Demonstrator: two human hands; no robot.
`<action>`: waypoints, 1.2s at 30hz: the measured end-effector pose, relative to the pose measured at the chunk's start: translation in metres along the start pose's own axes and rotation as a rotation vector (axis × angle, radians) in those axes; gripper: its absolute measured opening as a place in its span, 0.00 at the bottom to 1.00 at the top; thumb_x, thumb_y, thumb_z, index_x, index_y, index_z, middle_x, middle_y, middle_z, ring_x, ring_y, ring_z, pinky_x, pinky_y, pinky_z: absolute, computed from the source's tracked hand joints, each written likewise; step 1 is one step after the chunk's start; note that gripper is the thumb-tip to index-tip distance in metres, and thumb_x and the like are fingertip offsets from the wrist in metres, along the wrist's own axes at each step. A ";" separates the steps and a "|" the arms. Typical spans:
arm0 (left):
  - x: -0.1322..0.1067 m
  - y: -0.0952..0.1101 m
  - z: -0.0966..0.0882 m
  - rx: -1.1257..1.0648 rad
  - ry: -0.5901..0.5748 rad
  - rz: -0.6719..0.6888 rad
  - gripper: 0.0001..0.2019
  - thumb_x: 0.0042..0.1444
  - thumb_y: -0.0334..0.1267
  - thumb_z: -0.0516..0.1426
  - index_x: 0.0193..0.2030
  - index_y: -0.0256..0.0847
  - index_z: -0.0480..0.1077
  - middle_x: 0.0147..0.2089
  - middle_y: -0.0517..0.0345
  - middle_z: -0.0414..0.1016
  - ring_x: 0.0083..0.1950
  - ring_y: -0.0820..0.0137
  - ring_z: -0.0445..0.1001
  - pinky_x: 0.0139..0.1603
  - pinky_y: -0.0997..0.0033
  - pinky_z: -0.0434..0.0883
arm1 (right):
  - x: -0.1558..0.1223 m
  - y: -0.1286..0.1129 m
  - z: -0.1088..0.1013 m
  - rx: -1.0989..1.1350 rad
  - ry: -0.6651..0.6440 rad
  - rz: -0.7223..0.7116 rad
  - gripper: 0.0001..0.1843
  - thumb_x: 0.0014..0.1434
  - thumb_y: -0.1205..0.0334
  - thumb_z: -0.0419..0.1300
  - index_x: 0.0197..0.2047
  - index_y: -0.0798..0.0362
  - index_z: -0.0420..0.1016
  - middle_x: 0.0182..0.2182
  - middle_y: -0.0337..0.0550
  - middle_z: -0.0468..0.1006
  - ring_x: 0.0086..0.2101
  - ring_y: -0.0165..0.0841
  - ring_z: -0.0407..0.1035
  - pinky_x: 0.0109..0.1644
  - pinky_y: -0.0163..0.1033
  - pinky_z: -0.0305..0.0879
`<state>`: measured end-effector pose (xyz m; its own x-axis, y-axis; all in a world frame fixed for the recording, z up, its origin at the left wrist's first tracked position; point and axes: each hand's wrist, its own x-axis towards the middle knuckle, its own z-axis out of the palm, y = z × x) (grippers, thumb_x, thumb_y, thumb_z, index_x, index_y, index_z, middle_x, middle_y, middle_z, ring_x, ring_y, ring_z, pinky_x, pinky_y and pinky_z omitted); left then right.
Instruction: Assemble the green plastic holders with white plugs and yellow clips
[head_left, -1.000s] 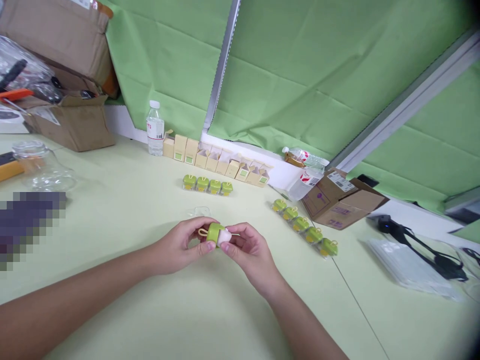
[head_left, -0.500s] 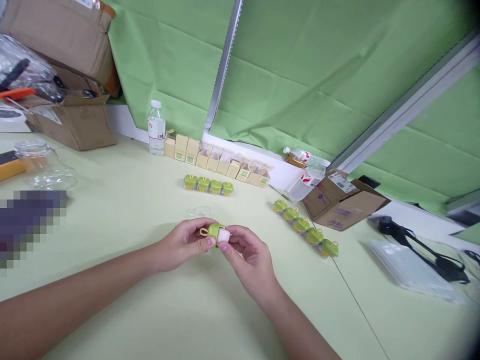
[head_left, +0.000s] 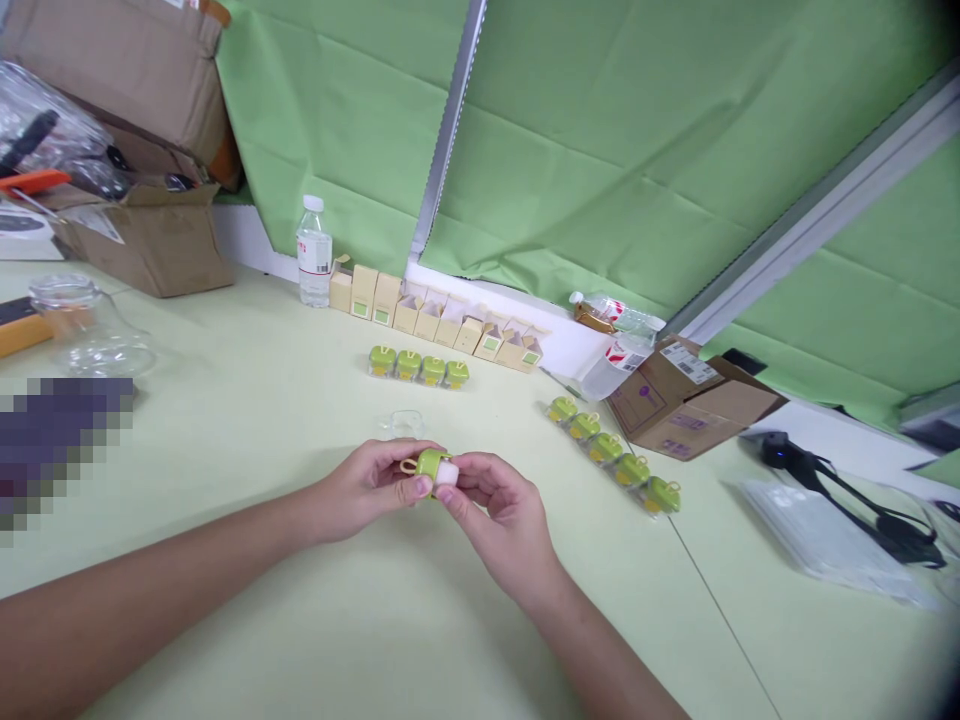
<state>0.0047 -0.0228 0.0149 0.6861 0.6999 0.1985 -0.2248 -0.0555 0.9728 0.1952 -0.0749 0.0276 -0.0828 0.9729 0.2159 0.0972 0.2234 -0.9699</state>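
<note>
Both my hands meet over the pale green table (head_left: 300, 620) on one small item. My left hand (head_left: 371, 487) pinches its green cap (head_left: 430, 464), which has a yellow loop. My right hand (head_left: 499, 515) pinches its white end (head_left: 448, 472). Just behind my fingers a small clear plastic case (head_left: 403, 423) lies on the table. A row of several matching green items (head_left: 418, 367) stands further back, and a second row (head_left: 613, 466) runs diagonally to my right.
Small beige cartons (head_left: 439, 321) line the back wall beside a water bottle (head_left: 313, 253). An open cardboard box (head_left: 686, 398) and a lying bottle (head_left: 615, 345) sit right. A glass jar (head_left: 82, 328) and boxes (head_left: 142, 235) stand left. Clear bags (head_left: 825, 535) and a black cable (head_left: 847, 490) lie far right.
Both hands have sunk slightly toward the table with the green and white item still pinched between them. The view has shifted a little.
</note>
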 end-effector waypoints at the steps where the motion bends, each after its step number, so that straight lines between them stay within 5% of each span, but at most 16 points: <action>1: 0.000 0.000 0.000 -0.003 -0.003 -0.003 0.10 0.64 0.41 0.58 0.47 0.39 0.73 0.45 0.52 0.71 0.45 0.65 0.69 0.46 0.67 0.67 | 0.000 0.000 0.000 -0.002 0.000 0.005 0.11 0.56 0.62 0.68 0.43 0.50 0.76 0.39 0.44 0.83 0.38 0.35 0.78 0.46 0.43 0.76; 15: -0.001 0.005 -0.008 -0.003 0.018 -0.008 0.18 0.62 0.41 0.60 0.58 0.43 0.72 0.47 0.52 0.71 0.45 0.67 0.69 0.44 0.69 0.69 | 0.007 0.007 -0.005 0.210 0.042 0.155 0.22 0.50 0.57 0.72 0.45 0.48 0.69 0.41 0.44 0.82 0.39 0.36 0.78 0.46 0.45 0.74; 20: 0.001 0.010 -0.010 -0.055 0.051 0.004 0.20 0.60 0.44 0.61 0.58 0.41 0.72 0.44 0.51 0.72 0.39 0.69 0.70 0.41 0.67 0.71 | 0.012 0.014 -0.014 0.077 0.174 0.182 0.18 0.54 0.50 0.68 0.43 0.50 0.70 0.39 0.45 0.80 0.37 0.37 0.77 0.42 0.45 0.74; 26: 0.000 0.008 -0.011 -0.052 0.042 -0.032 0.18 0.59 0.44 0.62 0.55 0.42 0.74 0.45 0.51 0.73 0.40 0.68 0.70 0.42 0.66 0.71 | 0.003 -0.001 -0.005 0.093 -0.029 0.142 0.24 0.53 0.53 0.69 0.50 0.48 0.68 0.47 0.47 0.77 0.42 0.38 0.74 0.42 0.43 0.73; 32: 0.000 0.006 -0.015 -0.083 0.038 -0.054 0.21 0.60 0.45 0.61 0.58 0.41 0.72 0.42 0.51 0.73 0.38 0.67 0.71 0.43 0.63 0.72 | 0.009 0.015 -0.010 -0.038 0.142 0.237 0.15 0.58 0.54 0.62 0.46 0.50 0.68 0.42 0.46 0.78 0.37 0.36 0.76 0.38 0.42 0.72; 36: 0.001 0.009 -0.014 -0.082 0.068 -0.034 0.19 0.59 0.44 0.62 0.54 0.40 0.72 0.45 0.50 0.73 0.39 0.67 0.73 0.42 0.62 0.74 | 0.006 0.020 -0.011 -0.101 0.068 0.189 0.14 0.61 0.55 0.60 0.48 0.49 0.69 0.43 0.47 0.78 0.39 0.36 0.75 0.41 0.43 0.72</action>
<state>-0.0063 -0.0122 0.0225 0.6463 0.7475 0.1538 -0.2594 0.0256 0.9654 0.2072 -0.0643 0.0110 0.0129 0.9990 0.0422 0.2039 0.0387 -0.9782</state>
